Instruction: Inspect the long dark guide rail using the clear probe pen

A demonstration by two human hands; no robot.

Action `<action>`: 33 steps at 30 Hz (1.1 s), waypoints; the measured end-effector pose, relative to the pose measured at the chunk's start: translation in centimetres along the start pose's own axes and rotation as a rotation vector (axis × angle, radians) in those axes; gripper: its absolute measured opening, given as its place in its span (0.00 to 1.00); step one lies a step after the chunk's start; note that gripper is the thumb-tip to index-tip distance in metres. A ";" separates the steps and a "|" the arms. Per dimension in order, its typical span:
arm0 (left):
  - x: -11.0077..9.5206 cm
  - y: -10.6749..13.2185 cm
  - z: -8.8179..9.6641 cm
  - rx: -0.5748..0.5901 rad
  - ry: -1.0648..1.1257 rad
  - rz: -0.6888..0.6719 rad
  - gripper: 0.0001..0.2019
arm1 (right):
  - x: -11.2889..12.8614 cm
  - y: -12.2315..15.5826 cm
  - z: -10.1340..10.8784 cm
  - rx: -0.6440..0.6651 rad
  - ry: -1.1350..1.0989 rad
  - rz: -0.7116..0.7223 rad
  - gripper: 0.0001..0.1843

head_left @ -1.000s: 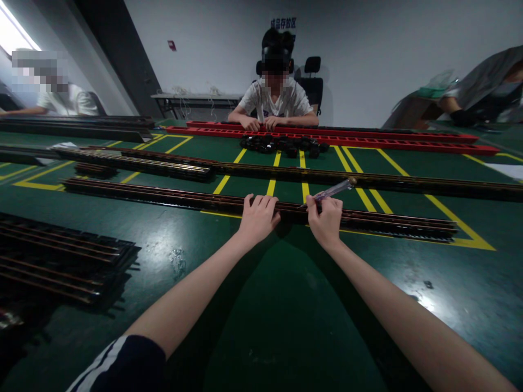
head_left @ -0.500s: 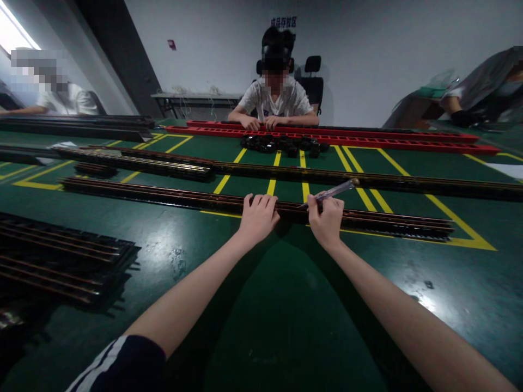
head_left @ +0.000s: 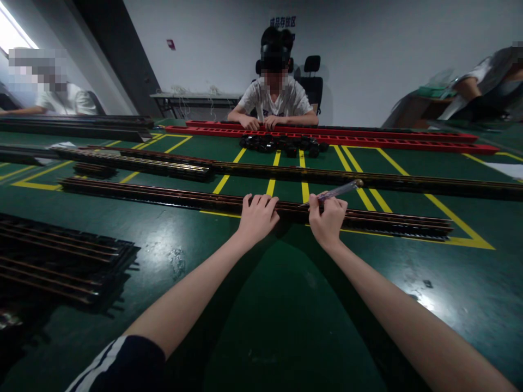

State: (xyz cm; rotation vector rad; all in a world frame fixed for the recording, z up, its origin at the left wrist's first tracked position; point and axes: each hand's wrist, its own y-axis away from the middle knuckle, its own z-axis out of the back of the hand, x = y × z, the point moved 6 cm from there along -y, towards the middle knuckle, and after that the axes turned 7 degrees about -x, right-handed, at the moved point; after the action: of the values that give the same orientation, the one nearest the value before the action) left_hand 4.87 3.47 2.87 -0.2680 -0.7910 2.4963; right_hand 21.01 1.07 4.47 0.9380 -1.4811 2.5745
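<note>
A long dark rail with copper-coloured strips (head_left: pixel 163 197) lies across the green table in front of me. My left hand (head_left: pixel 257 216) rests on it, fingers curled over its top near the middle. Just to the right, my right hand (head_left: pixel 327 218) is closed on a clear-handled screwdriver (head_left: pixel 337 191). The tool's tip points down at the rail between my hands, and its handle slants up to the right.
More long dark rails (head_left: pixel 368 179) lie parallel behind, and two red rails (head_left: pixel 368 140) lie further back. A heap of small black parts (head_left: pixel 281 145) sits before a seated person (head_left: pixel 275 98). Stacked dark rails (head_left: pixel 61 261) lie at my left. Other people sit far left and far right.
Hardly anything has moved. My right hand and the screwdriver have edged slightly right along the rail. The person at far right has shifted.
</note>
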 end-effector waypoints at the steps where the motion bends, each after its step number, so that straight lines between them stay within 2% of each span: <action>1: 0.0 0.0 0.0 0.000 -0.001 0.002 0.17 | 0.0 0.0 0.0 -0.002 0.000 -0.001 0.16; 11: 0.1 0.1 0.0 -0.005 0.004 0.010 0.16 | -0.7 -0.1 0.1 -0.062 0.012 -0.042 0.16; 17: 0.0 0.1 0.0 0.007 0.006 0.001 0.17 | -0.2 0.0 0.1 -0.038 0.015 0.004 0.16; 33: 0.1 0.1 0.1 0.000 0.018 -0.005 0.16 | -0.2 -0.1 0.3 -0.047 0.010 -0.021 0.17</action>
State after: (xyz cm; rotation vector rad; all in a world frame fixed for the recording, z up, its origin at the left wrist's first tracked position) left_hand 4.71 3.45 2.90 -0.2876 -0.7840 2.4856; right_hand 21.30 0.93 4.53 0.9282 -1.5140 2.5141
